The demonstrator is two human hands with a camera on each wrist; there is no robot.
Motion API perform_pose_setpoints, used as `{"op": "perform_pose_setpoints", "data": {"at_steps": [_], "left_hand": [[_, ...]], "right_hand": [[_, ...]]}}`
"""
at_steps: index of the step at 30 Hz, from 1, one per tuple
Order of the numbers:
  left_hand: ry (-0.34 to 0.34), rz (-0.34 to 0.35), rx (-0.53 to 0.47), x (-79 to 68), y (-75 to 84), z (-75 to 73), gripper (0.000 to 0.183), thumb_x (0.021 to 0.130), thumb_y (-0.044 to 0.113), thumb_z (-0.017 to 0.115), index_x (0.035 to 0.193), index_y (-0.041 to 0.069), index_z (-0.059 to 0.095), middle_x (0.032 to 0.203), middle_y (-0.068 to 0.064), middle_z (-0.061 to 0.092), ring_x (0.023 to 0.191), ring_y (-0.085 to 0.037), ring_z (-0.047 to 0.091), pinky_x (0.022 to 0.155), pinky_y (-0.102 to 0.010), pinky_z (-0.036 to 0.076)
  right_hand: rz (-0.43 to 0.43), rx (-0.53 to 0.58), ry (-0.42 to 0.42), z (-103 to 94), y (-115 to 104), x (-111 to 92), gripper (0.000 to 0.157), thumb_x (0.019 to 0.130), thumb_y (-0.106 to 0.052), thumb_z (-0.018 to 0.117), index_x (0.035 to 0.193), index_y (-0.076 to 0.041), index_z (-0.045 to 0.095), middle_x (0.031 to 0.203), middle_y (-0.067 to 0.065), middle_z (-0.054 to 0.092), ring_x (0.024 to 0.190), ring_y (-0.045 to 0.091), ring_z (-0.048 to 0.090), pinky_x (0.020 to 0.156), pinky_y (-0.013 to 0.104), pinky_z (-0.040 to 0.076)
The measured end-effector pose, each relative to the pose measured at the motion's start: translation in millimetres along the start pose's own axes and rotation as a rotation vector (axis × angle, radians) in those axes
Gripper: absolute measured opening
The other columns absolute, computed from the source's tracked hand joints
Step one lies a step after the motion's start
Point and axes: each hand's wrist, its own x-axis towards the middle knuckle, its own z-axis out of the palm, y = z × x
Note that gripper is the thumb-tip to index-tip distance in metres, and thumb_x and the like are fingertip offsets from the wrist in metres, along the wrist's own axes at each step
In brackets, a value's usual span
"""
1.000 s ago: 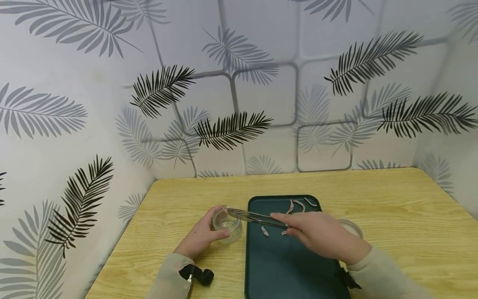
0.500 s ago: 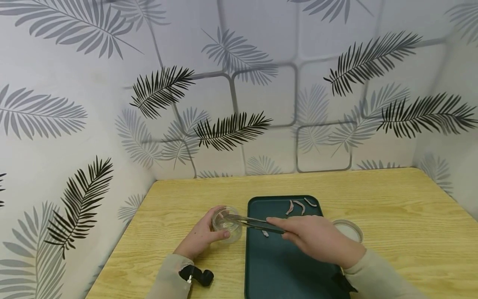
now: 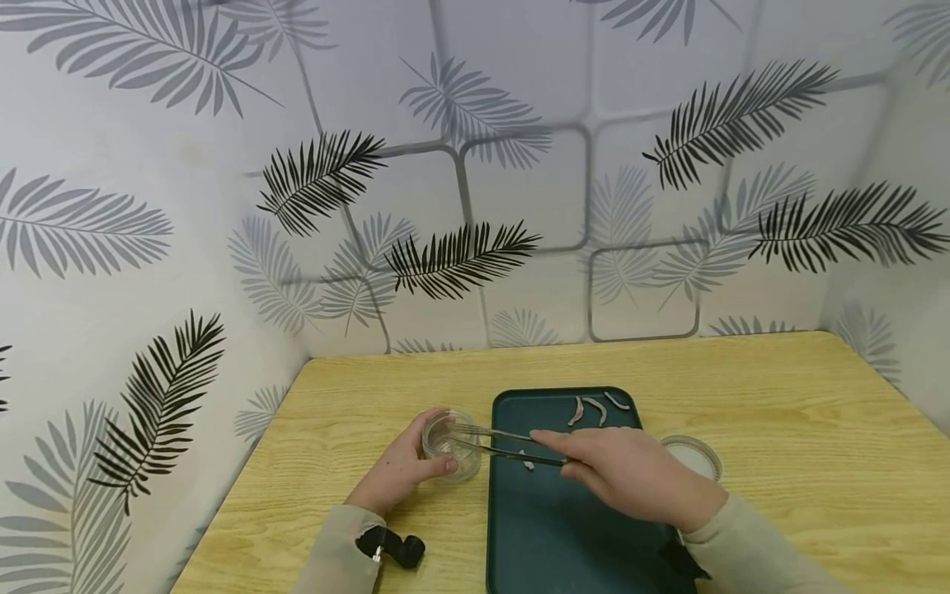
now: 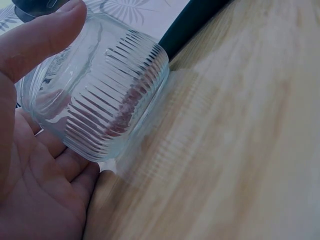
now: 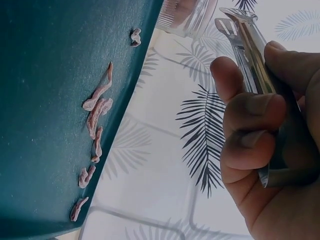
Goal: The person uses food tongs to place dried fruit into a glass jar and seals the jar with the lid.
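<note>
My left hand (image 3: 401, 469) grips a clear ribbed glass jar (image 3: 466, 469), thumb at the near side and fingers round the far side. In the left wrist view, reddish pieces (image 4: 125, 107) show through the jar's (image 4: 80, 95) ribbed glass near its base. My right hand (image 3: 631, 469) holds metal tongs (image 3: 519, 455) from above the tray, their arms spread apart and their tips at the jar's mouth. In the right wrist view, fingers and thumb wrap the handle end of the tongs (image 5: 255, 55). Nothing shows between the tips there.
A dark green tray (image 3: 549, 536) lies on the wooden table (image 3: 816, 462) beneath the right hand. Several shrivelled, pale reddish strips (image 5: 95, 120) lie along its far part, and a small piece (image 3: 528, 462) lies nearer the jar. A round, pale-centred lid (image 3: 696, 455) sits right of the tray.
The tongs' tips have moved from the jar's rim down into its mouth, and their arms have spread apart. A pale bit at the tips earlier no longer shows there. The left hand stays still.
</note>
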Motion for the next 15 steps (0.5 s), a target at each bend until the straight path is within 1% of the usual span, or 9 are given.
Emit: {"op": "perform_pose_setpoints", "data": {"at_steps": [3, 6, 10, 15], "left_hand": [[0.005, -0.004, -0.001, 0.1, -0.3, 0.0, 0.086, 0.086, 0.035, 0.082, 0.157, 0.024, 0.035, 0.153, -0.001, 0.045, 0.14, -0.022, 0.043, 0.11, -0.047, 0.036], [0.002, 0.003, -0.012, 0.0, -0.1, 0.2, 0.085, 0.087, 0.034, 0.082, 0.157, 0.023, 0.035, 0.154, -0.003, 0.045, 0.142, -0.022, 0.04, 0.111, -0.049, 0.035], [-0.008, 0.018, -0.04, -0.6, 1.0, 0.6, 0.084, 0.088, 0.028, 0.081, 0.157, 0.02, 0.035, 0.155, -0.004, 0.045, 0.142, -0.024, 0.041, 0.11, -0.049, 0.035], [-0.01, 0.015, -0.048, -0.5, 0.2, 0.9, 0.082, 0.088, 0.029, 0.081, 0.156, 0.022, 0.035, 0.155, -0.007, 0.044, 0.141, -0.026, 0.041, 0.108, -0.046, 0.038]], "right_hand": [[0.002, -0.007, 0.005, -1.0, 1.1, -0.5, 0.056, 0.101, -0.025, 0.064, 0.154, -0.027, 0.046, 0.112, -0.01, 0.07, 0.082, -0.001, 0.062, 0.063, 0.025, 0.047], [0.016, -0.014, 0.007, -2.2, 2.4, -1.1, 0.056, 0.101, -0.025, 0.065, 0.154, -0.027, 0.047, 0.107, -0.013, 0.068, 0.078, -0.003, 0.058, 0.062, 0.025, 0.045], [0.039, -0.003, -0.006, -5.8, 4.6, -1.6, 0.055, 0.101, -0.027, 0.064, 0.153, -0.026, 0.047, 0.101, -0.018, 0.066, 0.077, -0.003, 0.056, 0.063, 0.026, 0.045], [0.054, 0.003, -0.019, -9.2, 8.9, -2.5, 0.053, 0.102, -0.031, 0.061, 0.153, -0.024, 0.047, 0.1, -0.017, 0.066, 0.079, -0.003, 0.057, 0.064, 0.027, 0.046]]}}
